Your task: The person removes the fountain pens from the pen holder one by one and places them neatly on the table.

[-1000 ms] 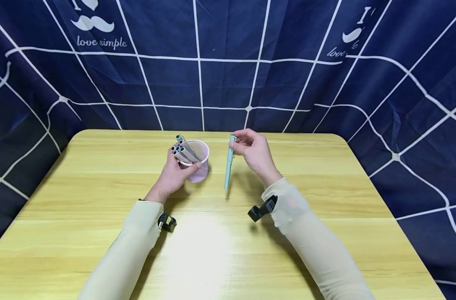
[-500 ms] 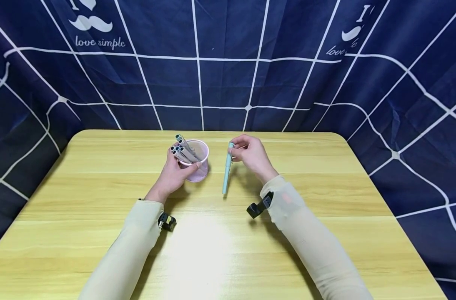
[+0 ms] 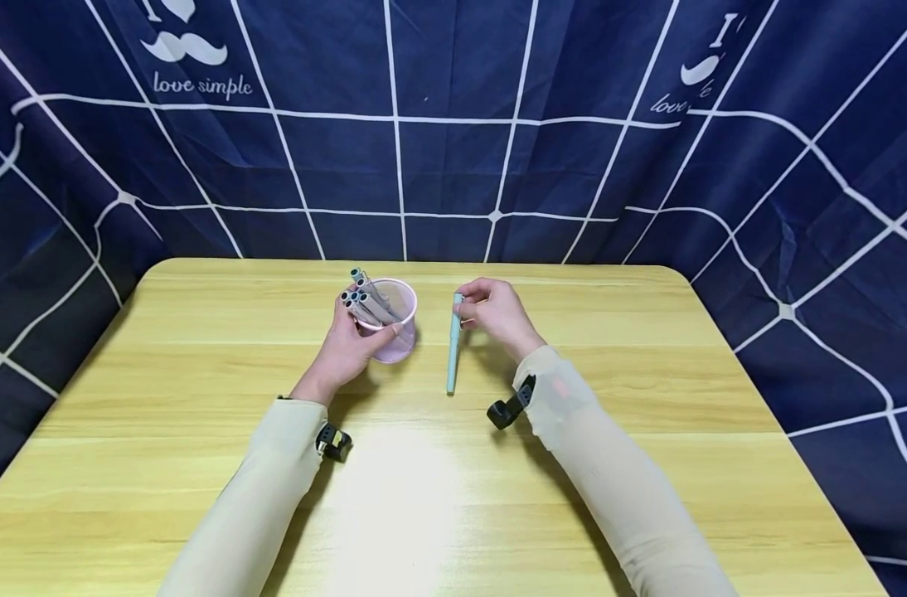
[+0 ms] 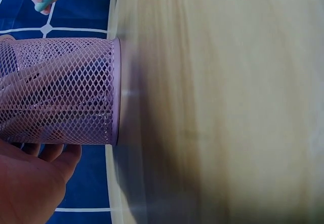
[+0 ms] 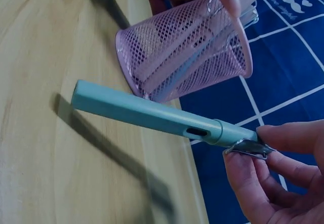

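My left hand (image 3: 346, 340) grips a pink mesh pen cup (image 4: 66, 89) around its side, thumb near the rim. Several pens (image 3: 364, 303) stand in the cup, leaning left against its rim. To the right of the cup, my right hand (image 3: 498, 315) pinches a mint-green pen (image 5: 142, 113) by its clip end, between thumb and fingers. The pen hangs nearly upright with its far end down, close above the wooden table. Its shadow lies beside that end in the right wrist view. The pen and the cup are apart.
The light wooden table (image 3: 618, 497) has a bright glare patch in front of the hands. A dark blue curtain (image 3: 453, 166) with white grid lines hangs behind and at both sides. Each wrist wears a small black camera (image 3: 510, 406).
My right hand has moved down and slightly toward me, lowering the pen closer to the table. The left hand and the cup have stayed in place.
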Tool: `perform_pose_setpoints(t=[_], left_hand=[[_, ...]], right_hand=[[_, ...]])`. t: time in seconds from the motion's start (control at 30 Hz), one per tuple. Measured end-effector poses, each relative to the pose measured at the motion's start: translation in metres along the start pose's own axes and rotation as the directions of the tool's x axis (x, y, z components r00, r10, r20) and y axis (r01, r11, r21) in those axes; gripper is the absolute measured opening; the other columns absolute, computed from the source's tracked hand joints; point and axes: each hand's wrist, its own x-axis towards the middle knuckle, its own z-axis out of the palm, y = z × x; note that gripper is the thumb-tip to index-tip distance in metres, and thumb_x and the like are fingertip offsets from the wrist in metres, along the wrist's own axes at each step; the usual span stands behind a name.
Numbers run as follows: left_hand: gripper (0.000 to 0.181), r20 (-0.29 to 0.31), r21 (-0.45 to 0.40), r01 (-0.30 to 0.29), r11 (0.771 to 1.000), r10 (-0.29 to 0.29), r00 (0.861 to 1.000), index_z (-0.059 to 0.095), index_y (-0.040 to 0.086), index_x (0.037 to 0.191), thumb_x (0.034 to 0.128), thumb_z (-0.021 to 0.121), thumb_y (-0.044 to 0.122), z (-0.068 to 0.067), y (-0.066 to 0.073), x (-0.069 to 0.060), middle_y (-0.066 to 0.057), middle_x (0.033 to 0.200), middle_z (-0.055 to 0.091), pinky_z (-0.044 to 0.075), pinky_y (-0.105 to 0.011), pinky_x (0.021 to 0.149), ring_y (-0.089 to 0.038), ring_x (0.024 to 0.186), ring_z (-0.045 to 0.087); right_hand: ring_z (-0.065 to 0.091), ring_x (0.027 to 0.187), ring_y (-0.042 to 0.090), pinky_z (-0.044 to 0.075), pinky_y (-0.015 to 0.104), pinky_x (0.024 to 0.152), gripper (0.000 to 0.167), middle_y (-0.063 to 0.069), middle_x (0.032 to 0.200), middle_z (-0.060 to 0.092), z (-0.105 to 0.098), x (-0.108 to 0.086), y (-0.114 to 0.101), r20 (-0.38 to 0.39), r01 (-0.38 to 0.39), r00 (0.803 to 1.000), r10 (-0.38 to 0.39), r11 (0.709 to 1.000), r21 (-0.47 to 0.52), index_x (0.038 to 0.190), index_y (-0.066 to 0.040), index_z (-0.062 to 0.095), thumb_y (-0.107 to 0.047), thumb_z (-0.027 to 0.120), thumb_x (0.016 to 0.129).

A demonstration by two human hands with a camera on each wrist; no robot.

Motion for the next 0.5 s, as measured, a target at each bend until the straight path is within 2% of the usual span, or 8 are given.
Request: perform_pose_setpoints(t=[0.2, 0.33, 0.5], left_hand=[[0.082, 0.009, -0.008, -0.021, 1.000, 0.021, 1.000, 0.014, 0.003, 0.148, 0.0869, 0.070, -0.003, 0.001, -0.001, 0.001, -0.023, 0.137, 0.040, 0.039, -0.038, 0.105, -0.033, 0.123, 0.048], [0.084, 0.010, -0.010, -0.015, 1.000, 0.015, 1.000, 0.013, 0.002, 0.148, 0.0870, 0.070, -0.002, 0.001, 0.000, 0.000, -0.024, 0.139, 0.039, 0.037, -0.039, 0.106, -0.034, 0.125, 0.046], [0.087, -0.007, 0.061, 0.007, 0.998, -0.007, 1.000, 0.011, 0.001, 0.149, 0.0872, 0.071, 0.002, -0.001, 0.002, -0.001, -0.024, 0.140, 0.039, 0.031, -0.036, 0.110, -0.033, 0.129, 0.044]], right_hand=[[0.062, 0.070, 0.020, 0.057, 0.039, 0.075, 0.022, 0.013, 0.090, 0.060, 0.001, 0.007, 0.006, 0.033, -0.065, 0.997, 0.066, 0.998, -0.027, 0.107, 0.010, 0.061, 0.008, 0.065, 0.086], [0.063, 0.070, 0.020, 0.057, 0.033, 0.069, 0.023, 0.014, 0.090, 0.062, 0.002, 0.011, 0.011, 0.048, -0.094, 0.994, 0.097, 0.994, -0.063, 0.109, 0.009, 0.061, 0.007, 0.065, 0.087], [0.062, 0.067, 0.018, 0.057, 0.032, 0.067, 0.024, 0.014, 0.090, 0.063, 0.006, 0.014, 0.018, 0.065, -0.110, 0.991, 0.117, 0.989, -0.102, 0.111, 0.008, 0.060, 0.005, 0.066, 0.087]])
